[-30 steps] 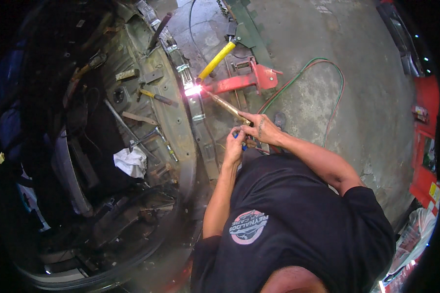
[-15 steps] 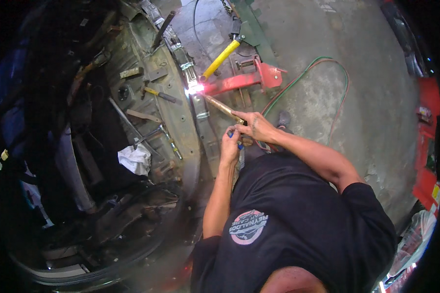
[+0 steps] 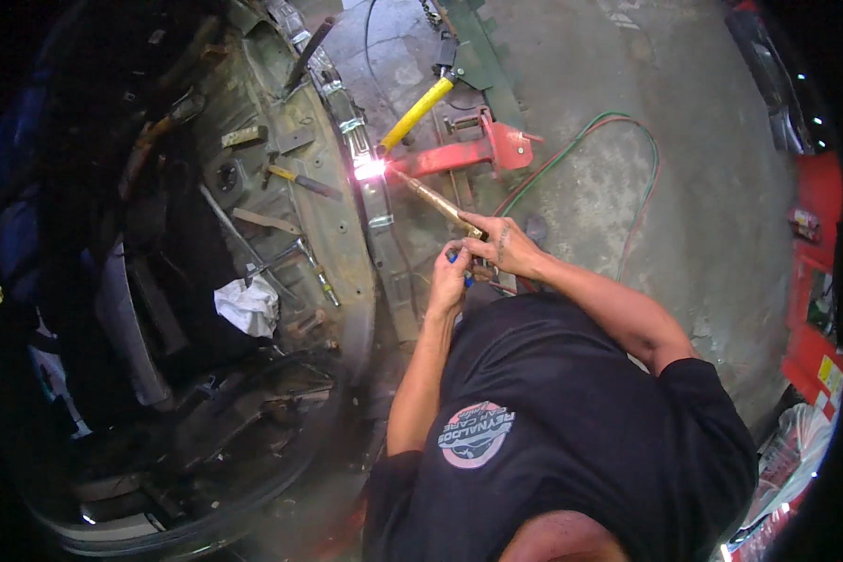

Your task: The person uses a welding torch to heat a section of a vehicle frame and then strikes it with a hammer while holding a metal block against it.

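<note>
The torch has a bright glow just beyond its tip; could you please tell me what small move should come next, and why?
Perhaps ease the torch tip slightly away from the yellow handle: the handle's lower end appears close to the glow, and the right hand holds the torch, so it could guide it.

The torch (image 3: 437, 204) is a brassy gold, and the glow (image 3: 372, 170) burns white with pink edges. From here the metal arm (image 3: 454, 157) looks red, the bar (image 3: 417, 114) beside it yellow. The paired hoses (image 3: 654, 161) are green and red. I see a black shirt (image 3: 590, 403) with a round grey-and-pink badge (image 3: 477, 435), a white rag (image 3: 248, 307), and mottled grey concrete (image 3: 712, 187).
</note>
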